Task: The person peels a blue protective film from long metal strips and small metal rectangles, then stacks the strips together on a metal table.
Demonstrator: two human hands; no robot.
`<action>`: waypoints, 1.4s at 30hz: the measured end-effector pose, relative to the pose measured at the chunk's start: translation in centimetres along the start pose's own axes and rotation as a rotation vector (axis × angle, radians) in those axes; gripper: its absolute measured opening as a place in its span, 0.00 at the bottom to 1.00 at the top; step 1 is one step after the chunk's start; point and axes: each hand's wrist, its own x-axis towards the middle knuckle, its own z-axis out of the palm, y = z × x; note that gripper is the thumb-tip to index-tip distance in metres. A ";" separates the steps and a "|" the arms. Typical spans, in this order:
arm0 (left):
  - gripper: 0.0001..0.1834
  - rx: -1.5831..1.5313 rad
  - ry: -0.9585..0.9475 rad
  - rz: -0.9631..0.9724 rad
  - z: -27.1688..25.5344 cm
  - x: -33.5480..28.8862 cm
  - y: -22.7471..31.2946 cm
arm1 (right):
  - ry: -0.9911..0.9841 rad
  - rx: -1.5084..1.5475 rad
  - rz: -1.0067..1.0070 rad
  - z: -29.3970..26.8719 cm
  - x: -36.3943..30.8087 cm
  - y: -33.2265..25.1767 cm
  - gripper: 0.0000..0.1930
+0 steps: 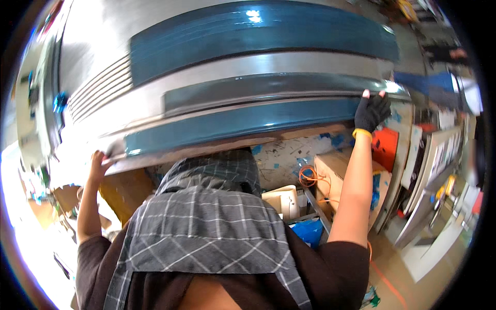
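Along the bench [103, 31], a long grey strip [248, 89] lay at twelve o'clock from the worker's checked apron [206, 227], between a narrow blue strip [243, 121] on the near side and a wide blue panel [258, 31] on the far side. At two o'clock I saw the right hand [372, 112], in a dark glove with bare fingertips, resting open over the strips' right end; a yellow band [362, 133] circled its wrist. At ten o'clock the left hand [98, 164] was raised near the narrow blue strip's left end, too blurred for me to tell whether it gripped anything. Below the bench, at two o'clock, an orange cable [308, 176] lay coiled beside a cardboard box [336, 178].
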 end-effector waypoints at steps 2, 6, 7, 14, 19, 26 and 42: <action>0.19 -0.074 0.129 0.102 0.6 -2.1 2.3 | -0.091 0.088 -0.118 -2.6 -3.4 -5.4 0.42; 0.18 -0.206 0.083 0.134 0.2 1.2 0.1 | -0.024 0.298 -0.472 -4.6 -14.7 -24.0 0.42; 0.18 -0.226 0.082 0.146 0.7 0.6 1.3 | -0.044 0.374 -0.568 -6.7 -16.1 -27.2 0.42; 0.21 -0.283 0.459 0.266 1.6 -0.2 5.4 | -0.385 0.832 -0.833 -15.4 -27.8 -49.4 0.52; 0.19 -0.161 0.676 0.278 4.4 -0.3 5.0 | -0.533 1.086 -1.118 -18.3 -33.9 -58.6 0.54; 0.23 -0.253 0.581 0.266 2.5 -0.8 6.2 | -0.440 0.931 -0.629 -19.9 -30.2 -52.3 0.11; 0.23 -0.277 0.632 0.300 2.4 -1.2 5.8 | -0.838 0.385 -0.594 -21.5 -26.3 -50.7 0.16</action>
